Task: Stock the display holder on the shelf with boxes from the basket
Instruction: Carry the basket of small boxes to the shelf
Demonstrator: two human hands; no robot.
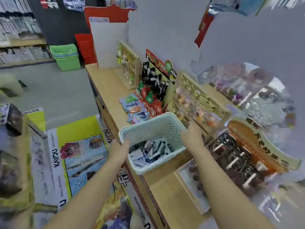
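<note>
Edge risk: the pale mint perforated plastic basket (145, 131) sits right at the front lip of the light wooden shelf (166, 190). If the grip on its left side slips, it would likely tip off onto the yellow printed cardboard cartons (79, 151) below.
Spill risk: the small dark and white boxes (151, 151) lie loose and jumbled on the basket's floor. A sudden tilt or jerk would slide them into a heap or out over the low near wall.
Knock risk: the orange-fronted cardboard display holder (257, 142) stands near the basket on the right, with dark boxes already in rows inside it. A wide swing of the basket that way could shove those rows out of line.
Left hand (121, 147): the forearm reaches in from the lower left. The hand holds the basket's left rim, with the thumb lying over the top edge.
Right hand (191, 134): the forearm stretches forward from the lower right, and the hand is laid on the basket's right rim with its back upward. Motion blur hides whether the fingers clasp the rim or only rest there.
Task's thing: the boxes are all in the basket and none is in either hand.
</note>
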